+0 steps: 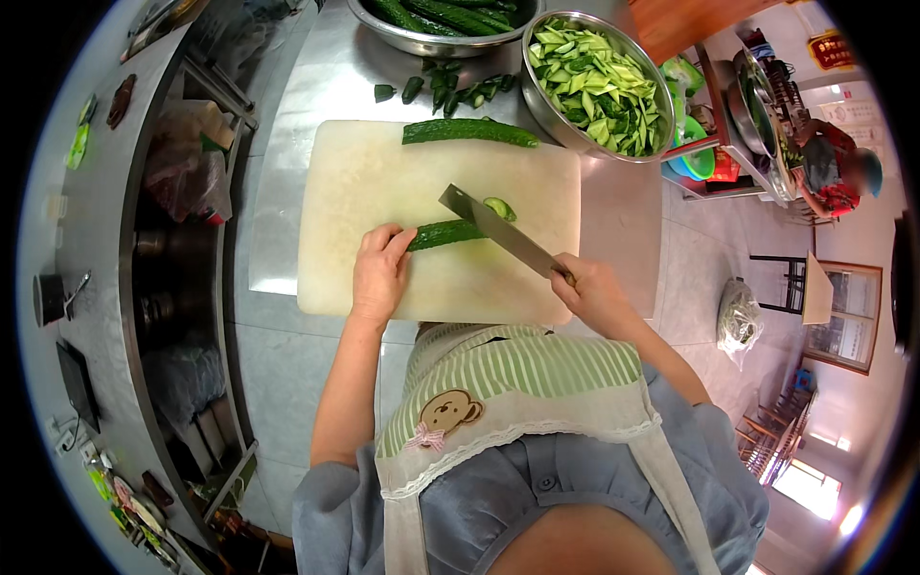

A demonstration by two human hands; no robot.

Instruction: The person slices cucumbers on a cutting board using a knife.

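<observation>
My left hand (381, 269) grips the left end of a dark green cucumber (445, 234) lying on a white cutting board (359, 172). In my right hand (593, 291) is the handle of a cleaver (507, 233), its broad blade slanting across the cucumber's right end. Just beyond the blade lies a cut cucumber piece (499, 209) with a pale face showing. A second long cucumber piece (471, 131) rests along the board's far edge. The blade hides where it meets the cucumber.
Past the board sit several cucumber ends (445, 85) on the steel table (309, 93). A steel bowl of whole cucumbers (445, 47) and another of sliced cucumber (530, 100) stand behind. Shelving (230, 287) is at left. Another person (834, 169) works at far right.
</observation>
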